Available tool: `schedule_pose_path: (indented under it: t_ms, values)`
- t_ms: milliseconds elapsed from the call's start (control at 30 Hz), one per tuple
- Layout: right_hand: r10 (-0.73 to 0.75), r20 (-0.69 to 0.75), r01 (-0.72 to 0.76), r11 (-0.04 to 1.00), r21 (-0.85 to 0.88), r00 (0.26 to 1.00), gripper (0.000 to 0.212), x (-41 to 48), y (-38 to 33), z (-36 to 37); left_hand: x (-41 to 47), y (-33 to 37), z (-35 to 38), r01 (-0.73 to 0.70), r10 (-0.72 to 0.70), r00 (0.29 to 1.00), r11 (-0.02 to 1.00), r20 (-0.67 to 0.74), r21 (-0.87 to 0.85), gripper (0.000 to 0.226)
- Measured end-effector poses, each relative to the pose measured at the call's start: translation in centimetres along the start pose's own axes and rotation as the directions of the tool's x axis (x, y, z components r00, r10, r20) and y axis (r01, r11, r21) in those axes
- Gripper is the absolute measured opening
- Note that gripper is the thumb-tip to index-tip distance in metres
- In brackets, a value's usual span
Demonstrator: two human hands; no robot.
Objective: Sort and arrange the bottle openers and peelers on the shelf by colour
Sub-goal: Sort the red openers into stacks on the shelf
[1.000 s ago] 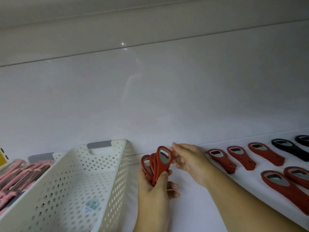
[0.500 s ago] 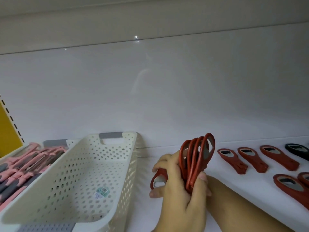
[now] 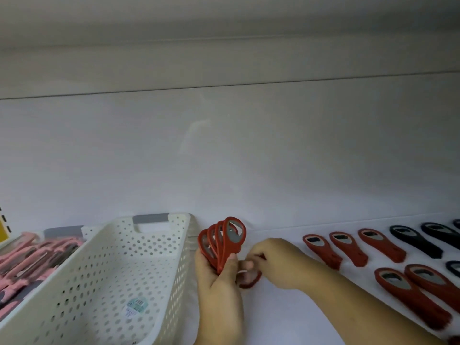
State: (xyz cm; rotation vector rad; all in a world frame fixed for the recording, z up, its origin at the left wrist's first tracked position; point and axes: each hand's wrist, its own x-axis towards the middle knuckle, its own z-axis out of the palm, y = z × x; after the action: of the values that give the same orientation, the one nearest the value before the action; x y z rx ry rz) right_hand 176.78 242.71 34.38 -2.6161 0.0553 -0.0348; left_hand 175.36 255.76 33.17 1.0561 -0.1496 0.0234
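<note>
Change: your right hand and its single opener now sit right of the fan; half a second ago that opener showed left of it.
Left hand: you grip the fan by its handles, with your thumb pressed on the front one, your fingers curled behind, and the heads spread upward.
Right hand: your fingers are curled round the single opener. Its head pokes out below them toward your left hand, low over the shelf. The grip is blurred, so you cannot tell whether the opener touches the shelf.
Fan: four red pieces, held just right of the basket.
Red openers on the shelf: three in the back row and two in the front row, all lying flat to your right. A red edge shows at the bottom right corner.
Dark openers: two in full, continuing the back row rightward, and two more cut by the frame edge.
Basket: one, white and perforated, with a label inside.
Peelers: pink, heaped in a second basket at far left. The count cannot be told.
</note>
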Motion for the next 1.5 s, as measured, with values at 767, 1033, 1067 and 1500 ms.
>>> schedule_pose_path:
  t_ms: [767, 1033, 1067, 1500]
  values:
    - [0.347, 0.041, -0.115, 0.195, 0.974, 0.937, 0.026, -4.2, 2.1, 0.7, -0.7, -2.0, 1.1, 0.324, -0.313, 0.924, 0.946, 0.220, -0.018, 0.049]
    - [0.201, -0.131, 0.037, 0.414, 0.910, 0.971, 0.021, -4.5, 2.1, 0.8, -0.8, -1.0, 0.8, 0.559, -0.487, 0.720, 0.829, 0.495, 0.001, 0.068]
    - [0.191, -0.141, 0.043, 0.443, 0.895, 0.971, 0.023, -4.5, 2.1, 0.9, -0.8, -0.8, 0.7, 0.615, -0.512, 0.670, 0.789, 0.539, -0.015, 0.062]
    - [0.117, -0.282, 0.134, 0.670, 0.730, 0.952, 0.023, -5.1, 1.6, 0.3, -0.9, -0.8, 0.5, 0.250, -0.343, 0.895, 0.914, 0.285, 0.319, 0.009]
